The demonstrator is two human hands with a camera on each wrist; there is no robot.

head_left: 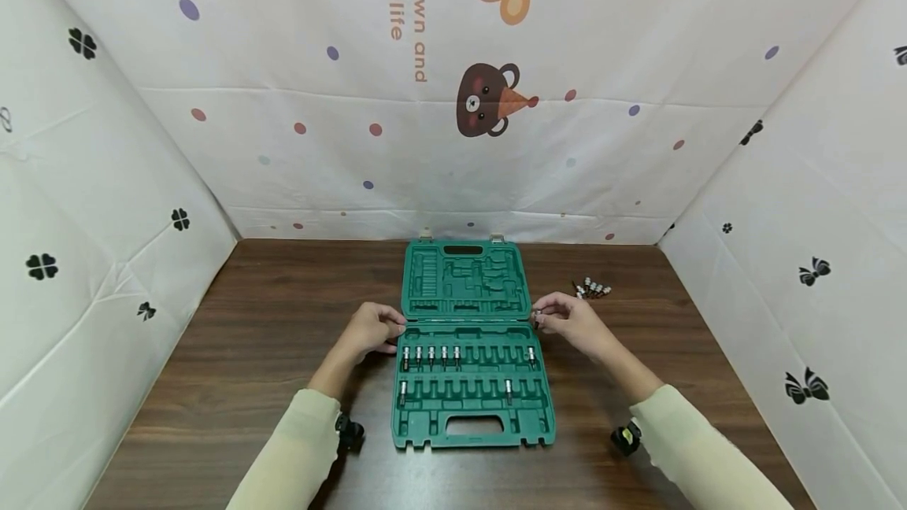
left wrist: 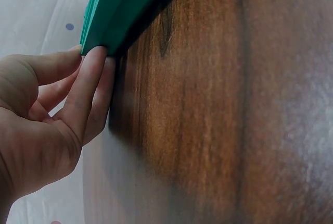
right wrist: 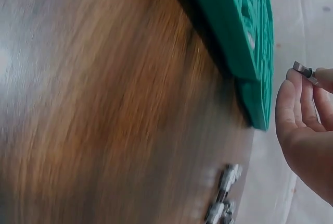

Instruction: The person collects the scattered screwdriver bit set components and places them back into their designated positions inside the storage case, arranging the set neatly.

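On the wooden worktop (head_left: 248, 352) the open green tool case (head_left: 468, 337) is steadied at its left edge by the left hand (head_left: 372, 329), while the right hand (head_left: 570, 321) pinches a small bit (right wrist: 303, 69) in its fingers beside the case's right edge, apparently mid-way through filling the slots, so the next move calls for lining it over an empty slot.

Left hand (head_left: 372, 329) fingers curled, right hand (head_left: 567, 319) fingertips pinched, both forearms extended forward

The small silver metal bit (right wrist: 303, 70) pinched in the right hand (right wrist: 304, 130) is mostly hidden; loose silver bits (head_left: 592, 289) too small to tell apart
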